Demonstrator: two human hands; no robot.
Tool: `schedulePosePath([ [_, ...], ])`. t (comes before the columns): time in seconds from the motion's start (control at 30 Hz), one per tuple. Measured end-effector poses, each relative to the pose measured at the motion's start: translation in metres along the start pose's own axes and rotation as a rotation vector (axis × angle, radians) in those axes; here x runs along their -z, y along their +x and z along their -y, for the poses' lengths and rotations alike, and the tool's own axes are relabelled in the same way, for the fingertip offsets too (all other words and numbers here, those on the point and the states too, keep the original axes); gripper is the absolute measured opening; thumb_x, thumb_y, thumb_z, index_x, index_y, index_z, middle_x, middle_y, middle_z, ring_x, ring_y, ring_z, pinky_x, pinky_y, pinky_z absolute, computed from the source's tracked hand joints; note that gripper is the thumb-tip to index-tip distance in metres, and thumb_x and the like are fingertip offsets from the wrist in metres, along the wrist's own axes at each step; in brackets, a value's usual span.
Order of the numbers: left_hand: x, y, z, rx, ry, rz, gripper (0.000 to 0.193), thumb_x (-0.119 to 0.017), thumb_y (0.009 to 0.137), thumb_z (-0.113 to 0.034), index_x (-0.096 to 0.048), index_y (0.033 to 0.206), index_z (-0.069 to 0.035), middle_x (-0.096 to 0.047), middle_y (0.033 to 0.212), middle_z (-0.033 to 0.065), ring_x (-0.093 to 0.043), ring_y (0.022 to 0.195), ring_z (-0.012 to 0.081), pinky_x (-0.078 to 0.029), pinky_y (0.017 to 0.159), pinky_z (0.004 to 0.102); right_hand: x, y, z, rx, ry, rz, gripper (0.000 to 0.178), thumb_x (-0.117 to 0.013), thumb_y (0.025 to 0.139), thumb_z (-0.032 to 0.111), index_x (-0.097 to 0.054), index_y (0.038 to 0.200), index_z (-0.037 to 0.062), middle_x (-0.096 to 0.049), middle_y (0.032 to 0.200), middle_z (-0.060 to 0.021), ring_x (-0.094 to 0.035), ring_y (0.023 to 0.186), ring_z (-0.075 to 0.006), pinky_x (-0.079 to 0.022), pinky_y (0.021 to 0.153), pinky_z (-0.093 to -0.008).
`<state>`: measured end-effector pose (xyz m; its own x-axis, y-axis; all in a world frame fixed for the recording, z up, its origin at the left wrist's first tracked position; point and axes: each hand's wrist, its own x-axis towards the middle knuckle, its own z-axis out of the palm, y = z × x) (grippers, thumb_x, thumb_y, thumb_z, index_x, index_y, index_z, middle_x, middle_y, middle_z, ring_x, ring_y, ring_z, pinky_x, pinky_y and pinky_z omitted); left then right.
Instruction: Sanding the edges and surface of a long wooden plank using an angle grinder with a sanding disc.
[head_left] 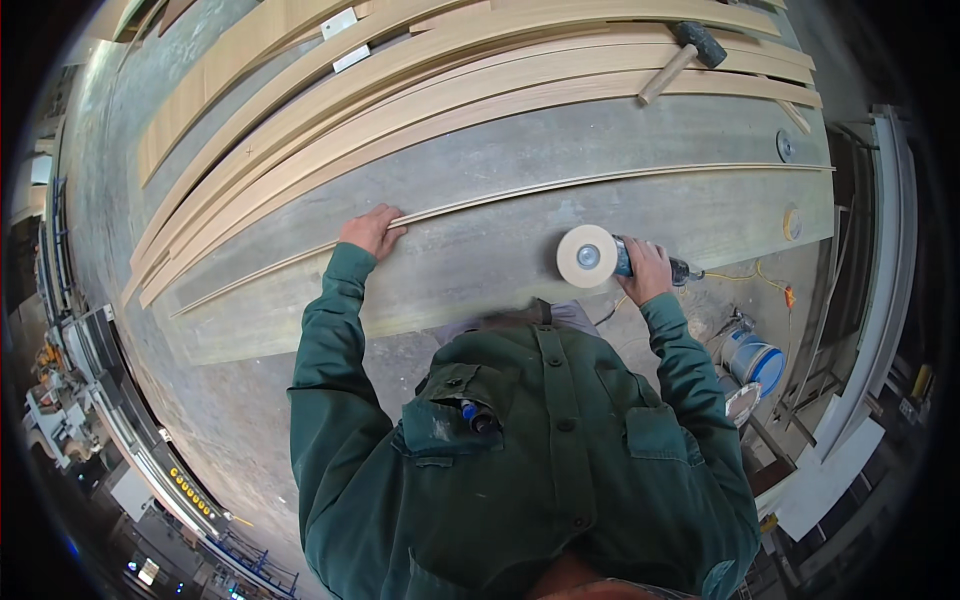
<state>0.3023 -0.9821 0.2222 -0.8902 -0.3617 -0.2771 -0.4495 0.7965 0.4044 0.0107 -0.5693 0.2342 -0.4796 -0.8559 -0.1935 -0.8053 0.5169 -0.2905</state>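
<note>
With fingers closed, my left hand (pixel 374 232) grips a thin wooden strip (pixel 520 190) that runs lengthwise over the grey worktable (pixel 480 250). My right hand (pixel 648 270) is wrapped round the body of an angle grinder (pixel 624 258). The grinder's round cream sanding disc (pixel 574 272) faces up, a little nearer to me than the strip and apart from it. A yellow cord (pixel 728 276) trails off to the right of the tool.
Several long wooden boards (pixel 400 120) lie across the table's far side. A black-headed mallet (pixel 668 74) rests on them at the far right. A loose disc (pixel 785 146) and a tape roll (pixel 792 223) sit near the right edge. Blue buckets (pixel 757 364) stand on the floor at right.
</note>
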Motion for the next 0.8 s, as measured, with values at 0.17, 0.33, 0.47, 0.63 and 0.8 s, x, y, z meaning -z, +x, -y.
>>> schedulePosePath([
  [0.17, 0.001, 0.006, -0.001, -0.015, 0.017, -0.021, 0.021, -0.061, 0.089, -0.031, -0.062, 0.105, -0.018, -0.062, 0.096, 0.0049, -0.064, 0.084, 0.0319, -0.053, 0.066, 0.0435, -0.010, 0.026, 0.037, 0.039, 0.007, 0.009, 0.072, -0.081, 0.065, 0.024, -0.049, 0.128, 0.0090, -0.060, 0.111, -0.0087, -0.056, 0.105, -0.0267, -0.041, 0.091, -0.0438],
  [0.33, -0.005, 0.010, 0.004, -0.028, 0.069, -0.111, 0.020, -0.062, 0.087, -0.025, -0.062, 0.105, -0.019, -0.060, 0.094, 0.0052, -0.065, 0.083, 0.0314, -0.053, 0.067, 0.0437, -0.009, 0.023, 0.048, -0.026, -0.023, 0.028, 0.079, -0.083, 0.064, 0.027, -0.047, 0.133, 0.0129, -0.059, 0.111, -0.0081, -0.055, 0.105, -0.0282, -0.040, 0.092, -0.0423],
  [0.47, -0.011, 0.013, 0.010, -0.076, 0.070, -0.133, 0.019, -0.062, 0.087, -0.024, -0.061, 0.106, -0.020, -0.060, 0.094, 0.0045, -0.065, 0.084, 0.0296, -0.054, 0.067, 0.0446, -0.008, 0.021, 0.048, -0.068, -0.028, 0.031, 0.082, -0.084, 0.062, 0.025, -0.046, 0.135, 0.0156, -0.058, 0.112, -0.0082, -0.053, 0.107, -0.0288, -0.039, 0.093, -0.0433],
  [0.63, -0.009, 0.010, 0.013, -0.095, 0.121, -0.155, 0.019, -0.061, 0.088, -0.025, -0.062, 0.106, -0.021, -0.062, 0.096, 0.0029, -0.066, 0.083, 0.0283, -0.054, 0.065, 0.0420, 0.027, 0.020, 0.065, -0.044, 0.017, 0.016, 0.078, -0.081, 0.066, 0.019, -0.047, 0.135, 0.0125, -0.057, 0.118, -0.0117, -0.051, 0.111, -0.0330, -0.038, 0.098, -0.0434],
  [0.8, -0.012, -0.001, 0.016, -0.075, 0.097, -0.170, 0.022, -0.062, 0.086, -0.022, -0.062, 0.107, -0.020, -0.062, 0.098, 0.0038, -0.066, 0.086, 0.0286, -0.055, 0.068, 0.0418, 0.126, 0.048, 0.178, 0.463, 0.836, 0.170, 0.043, -0.070, 0.082, 0.011, -0.059, 0.123, 0.0024, -0.057, 0.124, -0.0170, -0.054, 0.114, -0.0360, -0.042, 0.099, -0.0434],
])
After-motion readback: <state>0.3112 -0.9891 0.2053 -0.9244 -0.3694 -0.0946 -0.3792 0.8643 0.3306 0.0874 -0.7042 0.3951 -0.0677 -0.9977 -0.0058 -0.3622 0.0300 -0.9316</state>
